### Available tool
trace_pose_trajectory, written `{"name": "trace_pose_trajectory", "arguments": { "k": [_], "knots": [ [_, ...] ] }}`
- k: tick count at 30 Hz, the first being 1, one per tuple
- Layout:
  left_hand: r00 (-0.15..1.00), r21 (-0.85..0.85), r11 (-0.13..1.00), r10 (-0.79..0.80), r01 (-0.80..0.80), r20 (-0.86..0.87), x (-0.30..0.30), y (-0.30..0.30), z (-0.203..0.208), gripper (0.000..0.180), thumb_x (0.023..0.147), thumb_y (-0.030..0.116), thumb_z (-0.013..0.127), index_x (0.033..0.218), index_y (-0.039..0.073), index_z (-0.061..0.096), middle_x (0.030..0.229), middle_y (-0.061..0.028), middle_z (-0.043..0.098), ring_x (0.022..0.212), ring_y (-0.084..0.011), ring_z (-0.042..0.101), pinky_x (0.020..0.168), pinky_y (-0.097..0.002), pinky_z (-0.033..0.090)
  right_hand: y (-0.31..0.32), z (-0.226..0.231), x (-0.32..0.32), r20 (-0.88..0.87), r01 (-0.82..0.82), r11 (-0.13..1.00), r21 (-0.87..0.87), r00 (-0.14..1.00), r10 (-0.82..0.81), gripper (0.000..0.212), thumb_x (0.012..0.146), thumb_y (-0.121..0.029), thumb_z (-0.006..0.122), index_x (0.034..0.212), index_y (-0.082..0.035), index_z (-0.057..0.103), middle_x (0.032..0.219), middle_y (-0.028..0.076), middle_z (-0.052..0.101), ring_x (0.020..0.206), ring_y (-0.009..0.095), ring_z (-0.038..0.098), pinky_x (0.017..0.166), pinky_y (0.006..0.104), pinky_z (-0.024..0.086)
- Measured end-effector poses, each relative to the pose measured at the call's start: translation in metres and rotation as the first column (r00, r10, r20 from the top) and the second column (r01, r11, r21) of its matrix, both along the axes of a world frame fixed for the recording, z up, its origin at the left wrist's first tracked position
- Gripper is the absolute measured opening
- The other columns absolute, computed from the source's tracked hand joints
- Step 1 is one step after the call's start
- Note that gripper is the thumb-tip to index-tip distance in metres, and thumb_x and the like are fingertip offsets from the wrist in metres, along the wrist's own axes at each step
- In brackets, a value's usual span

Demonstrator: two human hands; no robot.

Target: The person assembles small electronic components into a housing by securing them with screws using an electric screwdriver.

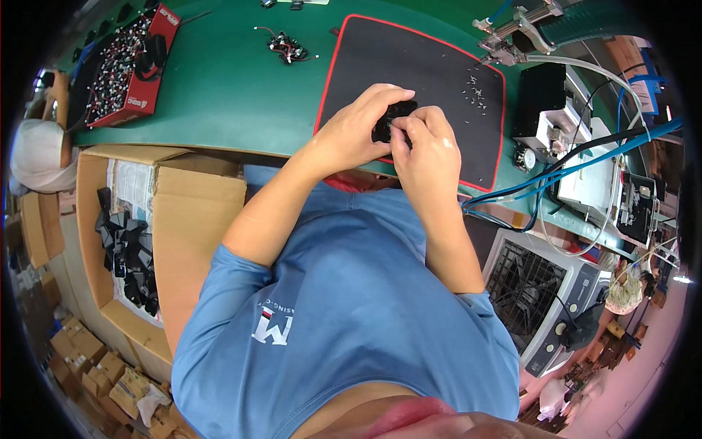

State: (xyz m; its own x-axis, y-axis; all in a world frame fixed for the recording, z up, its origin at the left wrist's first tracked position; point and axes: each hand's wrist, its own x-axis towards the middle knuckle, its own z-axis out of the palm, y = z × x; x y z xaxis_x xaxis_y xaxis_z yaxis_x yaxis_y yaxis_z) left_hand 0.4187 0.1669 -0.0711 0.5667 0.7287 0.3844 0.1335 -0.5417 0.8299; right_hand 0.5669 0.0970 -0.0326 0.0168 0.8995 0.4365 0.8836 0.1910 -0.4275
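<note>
Over the near part of a black mat with a red border [409, 62], my left hand [358, 128] is closed around a small black plastic part [395, 111]. My right hand [425, 139] meets it from the right, thumb and forefinger pinched together at the part's edge. Whatever may be between those fingertips is too small to make out. Small pale screw-like pieces [475, 94] lie scattered on the right side of the mat.
A bundle of thin wires [287, 48] lies on the green table [219, 80]. At the left stands a red box [135, 102] full of wired parts. A cardboard box [197, 197] holds black pieces. Metal tooling [512, 44], blue hoses [570, 172] and a machine [552, 110] stand right.
</note>
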Motion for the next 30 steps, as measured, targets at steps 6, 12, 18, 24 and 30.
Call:
{"name": "trace_pose_trajectory", "arguments": {
  "k": [6,12,18,24,30],
  "knots": [
    [0.997,0.196,0.978,0.071,-0.076,0.033,0.003,0.007,-0.009,0.077,0.068,0.003,0.087,0.138,0.01,0.058,0.132,-0.0095,0.064,0.115,-0.0293,0.061,0.094,-0.0385,0.05,0.002,0.006,-0.001,0.008,0.039,0.999,-0.037,0.999,-0.039,0.012,0.08,-0.006,0.078,0.09,-0.006,0.072,0.097,0.006,0.059,0.089,0.027,0.064,0.074,0.0409,0.054],
    [0.994,0.227,0.969,0.107,-0.1,-0.016,0.007,0.014,-0.011,0.073,0.066,0.011,0.089,0.134,0.011,0.061,0.131,-0.0069,0.065,0.121,-0.0314,0.057,0.102,-0.0418,0.044,0.009,0.001,0.005,0.002,0.031,0.999,-0.038,1.0,-0.031,0.01,0.079,-0.007,0.078,0.087,-0.005,0.073,0.097,0.007,0.059,0.089,0.027,0.063,0.076,0.0416,0.054],
    [0.995,0.266,0.959,0.103,-0.098,-0.007,0.005,0.017,-0.012,0.071,0.065,0.016,0.092,0.129,0.008,0.063,0.129,-0.0091,0.067,0.115,-0.0318,0.06,0.099,-0.0432,0.045,0.013,-0.001,0.019,-0.028,-0.064,0.994,-0.087,0.998,0.061,0.007,0.08,-0.008,0.077,0.086,-0.005,0.075,0.099,0.01,0.061,0.093,0.03,0.061,0.081,0.0425,0.053],
    [0.984,0.266,0.959,0.135,-0.1,-0.116,-0.003,0.016,0.0,0.084,0.062,0.02,0.096,0.135,0.01,0.057,0.131,-0.0112,0.062,0.121,-0.0327,0.06,0.103,-0.0445,0.043,-0.003,0.062,0.033,-0.184,-0.065,0.987,0.145,0.979,0.091,0.023,0.085,-0.012,0.079,0.106,-0.004,0.076,0.108,0.011,0.063,0.09,0.029,0.061,0.079,0.0395,0.054],
    [0.987,0.081,0.987,0.146,-0.14,-0.072,-0.007,0.023,0.001,0.083,0.064,0.024,0.098,0.134,0.01,0.056,0.128,-0.0088,0.061,0.121,-0.0324,0.06,0.107,-0.0442,0.04,0.064,0.135,0.063,-0.389,0.138,0.816,0.561,0.914,0.112,0.08,0.092,-0.027,0.078,0.153,0.004,0.034,0.129,0.017,0.057,0.111,0.025,0.061,0.095,0.0372,0.051]
  ]
}}
